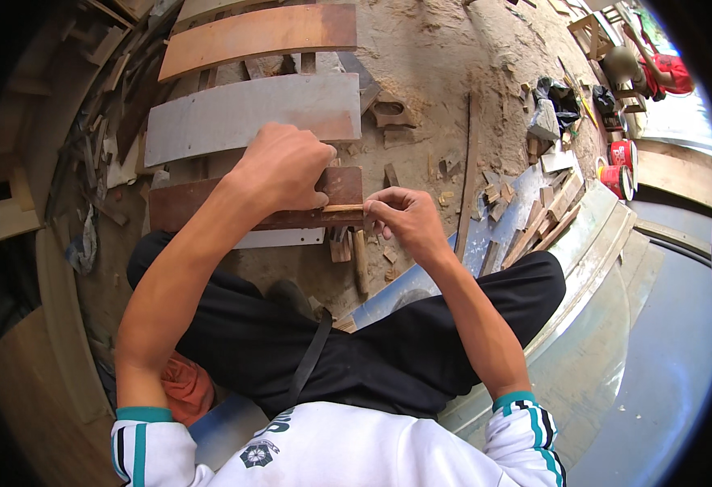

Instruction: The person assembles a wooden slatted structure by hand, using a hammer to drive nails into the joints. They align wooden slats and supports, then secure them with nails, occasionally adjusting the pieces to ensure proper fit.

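Observation:
A dark reddish-brown wooden slat [193, 205] lies crosswise in front of my knees, nearest in a row of slats. My left hand [284, 169] rests over it with the fingers curled in, and whatever they hold is hidden beneath them. Along the slat's near edge, a thin pale wooden strip [342, 209] runs from my left thumb to the slat's right end. There my right hand [404, 219] is closed in a pinch, thumb and forefinger at the strip's end. Beyond lie a grey slat [250, 116] and an orange-brown slat [258, 36].
Wood offcuts [546, 207] are heaped to the right beside pale sheets [591, 325]. Red cans [615, 180] stand farther off. A person in red [671, 75] is at the far right. Scrap wood [96, 154] lines the left, and an orange cloth [185, 390] lies by my left leg.

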The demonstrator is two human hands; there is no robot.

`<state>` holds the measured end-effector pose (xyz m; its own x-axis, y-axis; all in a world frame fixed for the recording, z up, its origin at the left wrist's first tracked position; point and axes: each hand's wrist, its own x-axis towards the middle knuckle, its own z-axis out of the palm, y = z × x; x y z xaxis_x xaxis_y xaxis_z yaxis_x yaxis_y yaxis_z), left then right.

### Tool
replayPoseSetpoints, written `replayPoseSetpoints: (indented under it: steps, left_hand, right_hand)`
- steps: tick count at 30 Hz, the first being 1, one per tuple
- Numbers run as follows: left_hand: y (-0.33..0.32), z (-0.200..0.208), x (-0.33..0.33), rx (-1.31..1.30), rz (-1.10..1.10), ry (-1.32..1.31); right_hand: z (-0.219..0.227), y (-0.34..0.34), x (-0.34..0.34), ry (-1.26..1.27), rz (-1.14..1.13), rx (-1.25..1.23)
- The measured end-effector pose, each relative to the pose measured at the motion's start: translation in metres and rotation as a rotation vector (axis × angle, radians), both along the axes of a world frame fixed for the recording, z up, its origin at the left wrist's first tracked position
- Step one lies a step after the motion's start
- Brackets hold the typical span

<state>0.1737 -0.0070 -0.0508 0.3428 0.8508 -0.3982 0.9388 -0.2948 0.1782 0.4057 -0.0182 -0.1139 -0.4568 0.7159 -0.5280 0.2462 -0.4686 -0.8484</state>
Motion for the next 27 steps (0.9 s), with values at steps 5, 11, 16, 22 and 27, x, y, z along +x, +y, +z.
replayPoseSetpoints:
  steps: [5, 11, 16, 22, 27]
  left_hand:
    - [0.004, 0.0, 0.002, -0.007, -0.039, 0.003]
    - [0.011, 0.003, 0.007, -0.02, -0.088, 0.012]
    - [0.017, 0.005, 0.014, 0.007, -0.176, -0.004]
    - [0.022, 0.004, 0.011, -0.012, -0.195, -0.043]
    - [0.021, 0.005, 0.01, 0.002, -0.188, -0.04]
  right_hand:
    - [-0.003, -0.001, 0.001, -0.007, -0.009, -0.007]
    - [-0.006, -0.003, 0.002, -0.014, -0.017, 0.03]
    - [-0.005, -0.002, 0.002, -0.018, -0.016, 0.033]
    - [-0.007, -0.003, 0.001, -0.012, -0.008, 0.033]
    - [-0.008, -0.003, 0.002, -0.004, -0.008, 0.029]
